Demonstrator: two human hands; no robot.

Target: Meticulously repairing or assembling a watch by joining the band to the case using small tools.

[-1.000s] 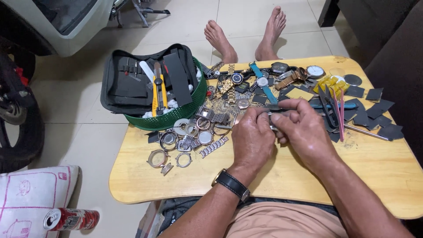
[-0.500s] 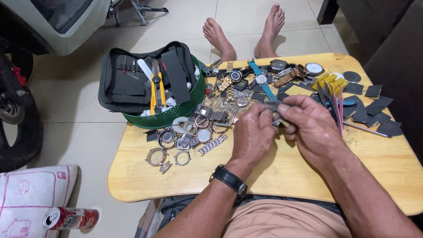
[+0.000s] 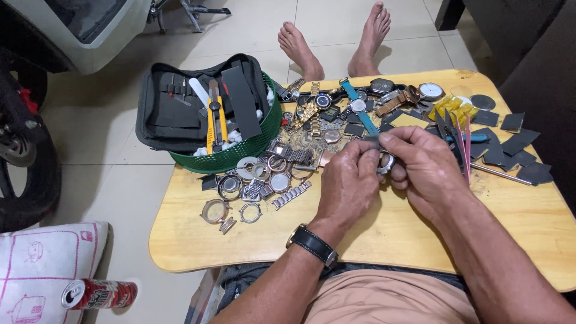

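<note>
Resting low over a small wooden table (image 3: 384,234), both hands are brought together around a small round metal watch case (image 3: 387,163). The case is pinched between the fingers of the left hand (image 3: 351,183) and the right hand (image 3: 423,168), just above the tabletop near its middle; both hands are closed tightly on it, and a thin dark tool (image 3: 371,139) is seen at the fingertips, though which hand grips it cannot be told. A black-strapped wristwatch (image 3: 312,243) is worn on the left wrist. To the left of the hands, loose watch cases, rings and bracelet links (image 3: 258,183) are scattered. Behind them, assorted watches (image 3: 360,105) are piled, one with a blue strap. A green basket (image 3: 240,157) holding an open black tool pouch (image 3: 192,102) is set on the table's far left corner. Dark square pads (image 3: 510,144) are spread at the right. A red drink can (image 3: 99,294) is lying on the floor.
</note>
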